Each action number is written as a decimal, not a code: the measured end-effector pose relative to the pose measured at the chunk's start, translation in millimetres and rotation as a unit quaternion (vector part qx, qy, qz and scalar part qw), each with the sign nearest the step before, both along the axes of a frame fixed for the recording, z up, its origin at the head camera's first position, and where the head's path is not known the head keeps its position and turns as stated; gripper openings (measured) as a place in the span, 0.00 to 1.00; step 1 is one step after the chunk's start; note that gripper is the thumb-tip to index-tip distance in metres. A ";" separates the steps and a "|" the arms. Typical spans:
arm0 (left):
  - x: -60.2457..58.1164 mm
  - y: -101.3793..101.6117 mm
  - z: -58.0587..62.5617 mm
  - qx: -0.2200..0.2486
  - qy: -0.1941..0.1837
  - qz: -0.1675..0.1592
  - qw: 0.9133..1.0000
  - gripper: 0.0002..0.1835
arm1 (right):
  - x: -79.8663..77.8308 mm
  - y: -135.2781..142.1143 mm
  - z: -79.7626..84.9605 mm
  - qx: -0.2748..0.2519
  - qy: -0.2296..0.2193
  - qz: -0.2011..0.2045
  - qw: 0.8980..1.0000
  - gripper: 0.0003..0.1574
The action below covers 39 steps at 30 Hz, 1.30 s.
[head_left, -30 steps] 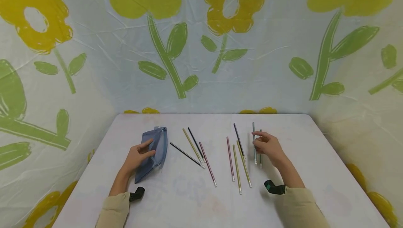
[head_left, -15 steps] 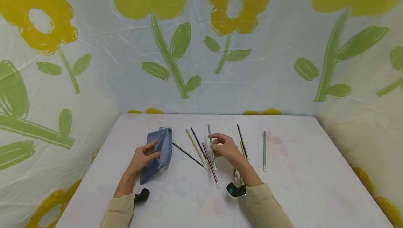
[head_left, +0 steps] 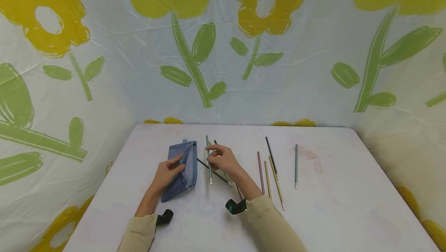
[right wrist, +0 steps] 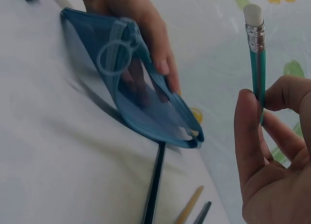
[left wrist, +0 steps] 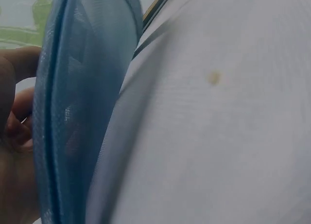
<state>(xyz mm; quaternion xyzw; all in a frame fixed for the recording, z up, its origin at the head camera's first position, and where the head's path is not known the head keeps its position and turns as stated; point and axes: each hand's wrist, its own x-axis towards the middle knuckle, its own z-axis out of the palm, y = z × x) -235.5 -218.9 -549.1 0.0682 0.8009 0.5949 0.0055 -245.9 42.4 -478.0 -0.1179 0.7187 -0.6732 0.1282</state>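
Observation:
My left hand [head_left: 165, 174] grips a blue mesh zip pouch [head_left: 177, 191] at the table's left side. In the right wrist view the pouch [right wrist: 87, 32] stands tilted with its zipped mouth gaping and a ring pull hanging. The left wrist view shows its mesh side [left wrist: 92, 88] close up, with fingers behind it. My right hand [head_left: 224, 160] pinches a green pencil [right wrist: 257, 68] between thumb and fingers, its white eraser end up in the right wrist view. The pencil is just right of the pouch, apart from it in the head view.
Under my right hand lies a black pencil [head_left: 220, 176], with others partly hidden by the arm. Farther right are a red pencil [head_left: 260, 168], two yellow ones, a dark blue pencil [head_left: 270, 152] and a lone green pencil [head_left: 296, 167]. A flowered cloth [head_left: 296, 70] surrounds the table.
My right hand has picked up one of two green pencils on the right and carried it left, close to the pouch. My left hand still holds the pouch, whose angle has shifted slightly.

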 end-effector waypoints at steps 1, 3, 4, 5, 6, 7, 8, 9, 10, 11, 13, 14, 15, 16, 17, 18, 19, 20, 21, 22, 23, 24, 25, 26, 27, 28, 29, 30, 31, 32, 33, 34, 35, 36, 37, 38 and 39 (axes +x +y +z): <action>0.0 0.6 -0.4 0.005 -0.009 0.009 1.000 0.29 | -0.1 -2.3 0.3 -0.001 -0.003 0.002 1.000 0.26; 0.4 1.0 -0.7 0.019 -0.023 0.022 0.999 0.28 | -1.0 -6.7 0.3 -0.004 -0.010 0.004 1.000 0.27; 0.8 0.9 -0.6 0.027 -0.028 0.026 0.999 0.27 | -1.8 -8.9 -0.2 -0.007 -0.014 0.003 1.000 0.27; 1.0 0.7 -0.7 0.036 -0.033 0.030 0.998 0.27 | -2.6 -11.4 -0.9 -0.009 -0.017 0.000 1.000 0.26; 1.3 0.5 -0.9 0.046 -0.041 0.035 0.997 0.26 | -3.3 -13.9 -1.6 -0.011 -0.018 -0.005 1.000 0.26; 1.1 0.1 -1.5 0.053 -0.046 0.036 0.997 0.26 | -4.3 -16.6 -2.4 -0.013 -0.019 -0.011 1.000 0.26; 0.8 -0.3 -2.1 0.060 -0.050 0.037 0.996 0.26 | -5.5 -19.5 -3.2 -0.013 -0.019 -0.019 1.000 0.26; 0.3 -0.8 -2.9 0.064 -0.054 0.038 0.996 0.26 | -6.8 -22.4 -4.3 -0.016 -0.020 -0.026 0.999 0.26; -0.2 -1.2 -3.7 0.070 -0.057 0.038 0.995 0.27 | -8.4 -25.3 -6.1 -0.018 -0.020 -0.034 0.999 0.26; -0.8 -1.4 -4.6 0.075 -0.060 0.039 0.995 0.27 | -9.9 -28.3 -7.6 -0.019 -0.017 -0.043 0.999 0.26; -2.0 -1.7 -5.8 0.080 -0.061 0.038 0.994 0.28 | -12.9 -34.7 -10.7 -0.019 -0.011 -0.063 0.998 0.26; -2.3 -1.7 -5.9 0.081 -0.059 0.037 0.994 0.29 | -14.6 -38.1 -13.2 -0.019 -0.007 -0.073 0.997 0.27; -2.6 -1.8 -5.9 0.081 -0.057 0.036 0.994 0.29 | -16.0 -41.5 -15.9 -0.021 -0.003 -0.082 0.996 0.27; -2.8 -1.8 -5.9 0.082 -0.054 0.035 0.995 0.30 | -17.3 -45.0 -18.7 -0.021 0.002 -0.089 0.996 0.27; -3.0 -1.9 -5.8 0.080 -0.052 0.033 0.995 0.30 | -18.2 -48.5 -21.3 -0.021 0.006 -0.095 0.995 0.27; -3.3 -2.0 -5.9 0.081 -0.051 0.033 0.995 0.30 | -18.6 -52.0 -23.8 -0.021 0.011 -0.098 0.995 0.27; -3.5 -2.1 -6.0 0.080 -0.049 0.032 0.995 0.31 | -19.0 -55.0 -26.6 -0.018 0.014 -0.100 0.995 0.27; -3.5 -2.2 -5.8 0.082 -0.049 0.028 0.995 0.31 | -18.9 -57.7 -29.2 -0.015 0.019 -0.102 0.995 0.27; -3.5 -2.3 -5.6 0.083 -0.048 0.024 0.995 0.31 | -18.6 -60.1 -31.7 -0.011 0.024 -0.104 0.994 0.27; -3.5 -2.3 -5.6 0.084 -0.049 0.022 0.995 0.31 | -18.5 -62.1 -34.3 -0.005 0.030 -0.104 0.994 0.27; -3.7 -2.6 -5.5 0.084 -0.048 0.018 0.995 0.32 | -18.3 -63.8 -36.5 0.002 0.035 -0.106 0.994 0.26; -3.8 -2.8 -5.3 0.086 -0.048 0.015 0.995 0.32 | -18.3 -65.2 -38.5 0.007 0.041 -0.108 0.993 0.26; -3.8 -2.9 -4.6 0.087 -0.048 0.011 0.995 0.32 | -18.3 -66.2 -40.0 0.014 0.046 -0.111 0.993 0.26; -4.1 -2.9 -3.7 0.088 -0.049 0.006 0.995 0.32 | -17.7 -67.1 -41.2 0.016 0.049 -0.115 0.992 0.26; -3.8 -3.1 -2.8 0.087 -0.048 0.004 0.995 0.32 | -17.4 -67.8 -42.1 0.017 0.050 -0.117 0.992 0.26; -3.5 -3.2 -2.3 0.090 -0.048 0.002 0.995 0.32 | -16.9 -68.5 -42.3 0.018 0.050 -0.120 0.991 0.26; -3.2 -3.2 -1.7 0.091 -0.047 0.001 0.995 0.31 | -16.2 -69.1 -41.9 0.019 0.049 -0.123 0.991 0.27; -2.5 -3.2 -1.1 0.090 -0.046 0.000 0.995 0.31 | -15.8 -69.0 -41.5 0.017 0.045 -0.124 0.991 0.27; -1.8 -3.0 -0.6 0.093 -0.048 0.000 0.995 0.31 | -15.0 -68.5 -40.4 0.014 0.037 -0.123 0.992 0.27; -0.9 -3.1 -0.4 0.093 -0.050 -0.002 0.994 0.31 | -14.4 -67.4 -39.5 0.010 0.029 -0.120 0.992 0.27; 0.2 -3.3 -0.6 0.094 -0.049 -0.001 0.994 0.31 | -14.3 -65.9 -38.1 0.005 0.020 -0.114 0.993 0.27; 0.8 -3.3 -0.8 0.097 -0.051 -0.001 0.994 0.31 | -14.0 -63.8 -36.1 0.000 0.011 -0.108 0.994 0.26; 1.3 -3.6 -1.1 0.097 -0.053 -0.001 0.994 0.32 | -13.5 -61.2 -34.0 -0.006 0.003 -0.098 0.995 0.26; 1.8 -4.0 -1.4 0.099 -0.054 -0.003 0.994 0.32 | -12.8 -58.2 -31.8 -0.011 -0.007 -0.086 0.996 0.26; 2.2 -4.4 -1.8 0.101 -0.055 -0.006 0.993 0.32 | -11.6 -55.5 -29.2 -0.013 -0.016 -0.077 0.997 0.25; 2.6 -5.0 -2.2 0.102 -0.054 -0.006 0.993 0.33 | -10.6 -53.2 -27.1 -0.013 -0.024 -0.066 0.997 0.25; 2.8 -5.6 -2.7 0.104 -0.055 -0.004 0.993 0.33 | -9.7 -51.5 -25.3 -0.010 -0.031 -0.055 0.998 0.25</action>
